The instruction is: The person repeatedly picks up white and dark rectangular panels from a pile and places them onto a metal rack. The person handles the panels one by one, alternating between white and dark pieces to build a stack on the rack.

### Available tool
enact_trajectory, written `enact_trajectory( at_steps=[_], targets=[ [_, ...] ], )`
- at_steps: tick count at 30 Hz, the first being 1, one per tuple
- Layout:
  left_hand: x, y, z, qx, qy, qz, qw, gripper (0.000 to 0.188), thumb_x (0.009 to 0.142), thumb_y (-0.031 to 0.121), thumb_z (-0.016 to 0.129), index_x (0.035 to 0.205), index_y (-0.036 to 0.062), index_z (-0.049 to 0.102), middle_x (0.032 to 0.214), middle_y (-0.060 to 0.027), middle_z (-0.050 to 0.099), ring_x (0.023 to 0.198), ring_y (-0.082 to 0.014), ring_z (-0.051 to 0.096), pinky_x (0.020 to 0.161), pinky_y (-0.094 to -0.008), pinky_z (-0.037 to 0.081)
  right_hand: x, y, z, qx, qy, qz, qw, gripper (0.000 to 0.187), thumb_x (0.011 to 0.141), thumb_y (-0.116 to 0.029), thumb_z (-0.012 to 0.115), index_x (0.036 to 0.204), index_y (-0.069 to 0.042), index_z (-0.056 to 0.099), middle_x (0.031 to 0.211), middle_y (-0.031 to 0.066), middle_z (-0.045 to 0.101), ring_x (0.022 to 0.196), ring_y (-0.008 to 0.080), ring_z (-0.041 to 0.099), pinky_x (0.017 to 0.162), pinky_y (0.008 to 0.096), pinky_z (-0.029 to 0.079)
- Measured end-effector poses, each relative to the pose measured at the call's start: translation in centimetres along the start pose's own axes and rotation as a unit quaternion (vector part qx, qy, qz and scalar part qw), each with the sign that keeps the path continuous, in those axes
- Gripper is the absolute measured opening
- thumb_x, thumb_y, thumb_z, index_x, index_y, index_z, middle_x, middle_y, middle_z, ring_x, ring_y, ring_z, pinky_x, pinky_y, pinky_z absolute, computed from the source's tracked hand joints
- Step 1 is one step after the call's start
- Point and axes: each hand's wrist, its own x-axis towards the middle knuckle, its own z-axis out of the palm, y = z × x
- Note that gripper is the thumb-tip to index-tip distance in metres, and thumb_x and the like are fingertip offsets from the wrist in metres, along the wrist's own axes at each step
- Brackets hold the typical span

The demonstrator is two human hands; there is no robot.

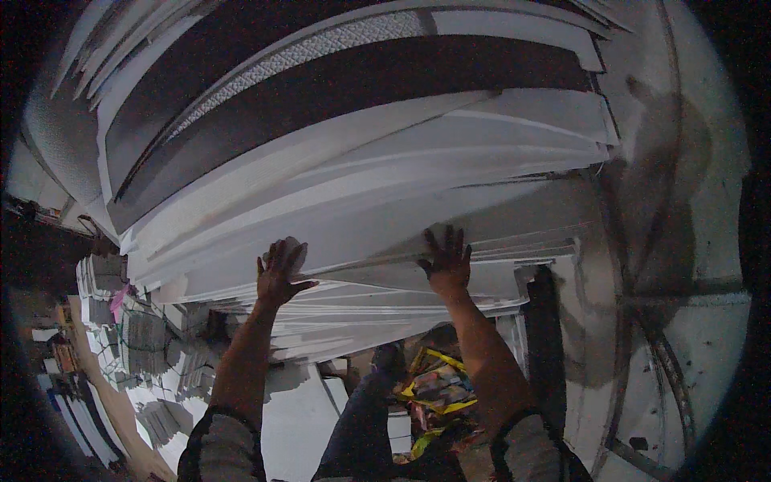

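Both arms reach forward to a tall pile of large white and grey sheets (369, 213). My left hand (279, 275) lies with spread fingers on the pale top sheet near its front edge, and nothing is in it. Further right, my right hand (446, 261) is spread the same way on that sheet, its fingers pointing away from me. Below my wrists, the edges of more thin sheets (345, 321) fan out in loose layers. Whether the sheets are card, board or plastic I cannot tell.
Dark sheets (482, 64) and a textured light strip (321, 44) lie at the back. Bundled white stacks (144, 329) stand at left. A yellow-edged, colourful bag (440, 381) is on the floor by my leg (357, 426). A stained wall (658, 161) rises at right.
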Motion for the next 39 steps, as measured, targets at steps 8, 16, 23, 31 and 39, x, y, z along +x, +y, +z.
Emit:
enact_trajectory(
  at_steps=[8, 16, 23, 31, 39],
  targets=[
    [0.5, 7.2, 1.0, -0.051, 0.063, 0.025, 0.996, 0.097, 0.075, 0.056, 0.084, 0.157, 0.0252, 0.042, 0.163, -0.0141, 0.036, 0.15, -0.0426, 0.031, 0.114, -0.0624, 0.029, -2.7, -0.8, -2.5, 0.053, -0.026, 0.05, 0.997, 0.078, 0.096, -0.06, 0.057, 0.164, -0.034, 0.027, 0.165, 0.0244, 0.029, 0.153, 0.0454, 0.026, 0.113, 0.0669, 0.035],
    [-1.0, 18.5, 3.0, -0.076, 0.073, 0.062, 0.992, 0.097, 0.084, 0.06, 0.076, 0.16, 0.0185, 0.034, 0.166, -0.0237, 0.026, 0.155, -0.044, 0.019, 0.122, -0.0645, 0.016, -10.9, 1.4, -4.7, 0.098, -0.042, 0.135, 0.985, 0.076, 0.1, -0.057, 0.055, 0.164, -0.033, 0.024, 0.167, 0.0242, 0.022, 0.154, 0.0455, 0.022, 0.115, 0.0658, 0.034],
    [-4.4, 29.6, 4.4, -0.115, 0.022, 0.146, 0.982, 0.09, 0.087, 0.06, 0.074, 0.159, 0.0198, 0.037, 0.168, -0.0247, 0.019, 0.157, -0.0422, 0.016, 0.125, -0.062, 0.014, -21.0, 5.8, -5.2, 0.116, -0.011, 0.208, 0.971, 0.077, 0.099, -0.055, 0.058, 0.164, -0.031, 0.025, 0.165, 0.0252, 0.026, 0.152, 0.0464, 0.026, 0.114, 0.0665, 0.034],
    [-10.4, 42.5, 5.9, -0.203, -0.062, 0.254, 0.944, 0.079, 0.09, 0.041, 0.076, 0.157, 0.0174, 0.041, 0.166, -0.0257, 0.024, 0.153, -0.045, 0.025, 0.122, -0.056, 0.029, -33.4, 10.8, -7.9, 0.112, 0.011, 0.299, 0.948, 0.084, 0.093, -0.052, 0.067, 0.164, -0.029, 0.028, 0.162, 0.0276, 0.031, 0.151, 0.0455, 0.03, 0.11, 0.0672, 0.039],
    [-17.4, 52.9, 17.3, -0.154, -0.113, 0.462, 0.866, 0.075, 0.086, 0.026, 0.079, 0.153, 0.0165, 0.046, 0.161, -0.0238, 0.032, 0.149, -0.0447, 0.034, 0.117, -0.0558, 0.038, -46.6, 15.7, -6.0, 0.067, -0.028, 0.401, 0.913, 0.078, 0.099, -0.052, 0.058, 0.165, -0.029, 0.024, 0.167, 0.0252, 0.024, 0.156, 0.0415, 0.021, 0.118, 0.0645, 0.028]
  ],
)
